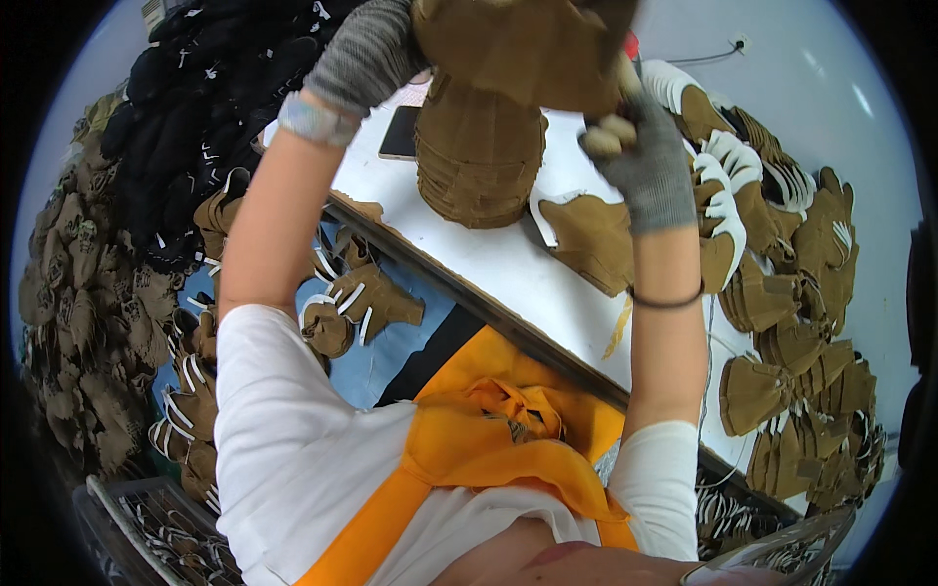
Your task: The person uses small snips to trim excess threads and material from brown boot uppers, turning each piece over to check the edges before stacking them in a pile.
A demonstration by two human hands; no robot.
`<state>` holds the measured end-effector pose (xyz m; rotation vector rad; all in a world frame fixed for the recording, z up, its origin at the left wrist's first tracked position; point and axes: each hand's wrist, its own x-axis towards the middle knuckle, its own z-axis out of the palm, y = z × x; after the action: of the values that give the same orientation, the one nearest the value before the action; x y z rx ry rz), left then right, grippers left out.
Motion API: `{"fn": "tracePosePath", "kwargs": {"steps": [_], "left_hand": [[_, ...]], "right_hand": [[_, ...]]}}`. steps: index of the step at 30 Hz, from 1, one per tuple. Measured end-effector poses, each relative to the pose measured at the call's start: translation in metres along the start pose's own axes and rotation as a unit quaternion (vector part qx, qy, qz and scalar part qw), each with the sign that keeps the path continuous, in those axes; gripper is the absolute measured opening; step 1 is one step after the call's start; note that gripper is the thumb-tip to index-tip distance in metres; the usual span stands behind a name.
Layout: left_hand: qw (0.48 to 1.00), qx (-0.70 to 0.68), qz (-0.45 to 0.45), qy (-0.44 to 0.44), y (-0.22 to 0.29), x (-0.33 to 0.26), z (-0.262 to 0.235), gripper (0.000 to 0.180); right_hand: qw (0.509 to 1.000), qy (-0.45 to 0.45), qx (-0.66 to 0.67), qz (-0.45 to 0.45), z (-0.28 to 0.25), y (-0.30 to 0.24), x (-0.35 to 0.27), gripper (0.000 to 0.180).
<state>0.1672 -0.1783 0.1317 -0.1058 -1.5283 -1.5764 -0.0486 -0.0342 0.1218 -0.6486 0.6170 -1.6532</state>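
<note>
From my remote seat I take this for a workshop for sewn goods, a production floor rather than a home: a white worktable (576, 322) carries a brown fabric bundle (479, 176) and stack upon stack of brown stitched pieces (750, 396), some with white trim. Past its far-left end I see a mound of black pieces (225, 78) and another of drab brown ones (83, 264) (far more than any household would keep). The orange apron (464, 454) and gray knit gloves (366, 59) fit too.
</note>
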Motion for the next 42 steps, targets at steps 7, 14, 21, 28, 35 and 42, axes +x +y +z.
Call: {"fn": "tracePosePath", "kwargs": {"steps": [7, 14, 21, 28, 35, 42], "left_hand": [[0.689, 0.716, 0.085, -0.079, -0.059, -0.021, -0.091, 0.05], [0.849, 0.485, -0.211, -0.002, -0.074, -0.048, -0.073, 0.045], [0.908, 0.347, 0.01, 0.236, -0.071, -0.025, -0.057, 0.037], [0.776, 0.57, 0.266, 0.052, -0.061, -0.007, 0.038, 0.059], [0.821, 0.507, 0.25, 0.08, -0.082, -0.018, 0.033, 0.081], [0.795, 0.566, 0.189, 0.106, -0.115, -0.064, 0.03, 0.115]], "right_hand": [[0.99, 0.123, -0.055, 0.051, -0.022, 0.028, 0.065, 0.005], [0.974, 0.187, -0.126, 0.021, -0.067, 0.053, 0.057, 0.019], [0.962, 0.179, -0.205, 0.035, -0.069, 0.056, 0.056, 0.026], [0.967, 0.16, -0.199, 0.018, -0.078, 0.058, 0.039, 0.025], [0.856, 0.105, -0.483, -0.152, -0.153, 0.101, 0.032, 0.029], [0.922, 0.168, -0.337, -0.089, -0.143, 0.093, -0.132, 0.048]]}}
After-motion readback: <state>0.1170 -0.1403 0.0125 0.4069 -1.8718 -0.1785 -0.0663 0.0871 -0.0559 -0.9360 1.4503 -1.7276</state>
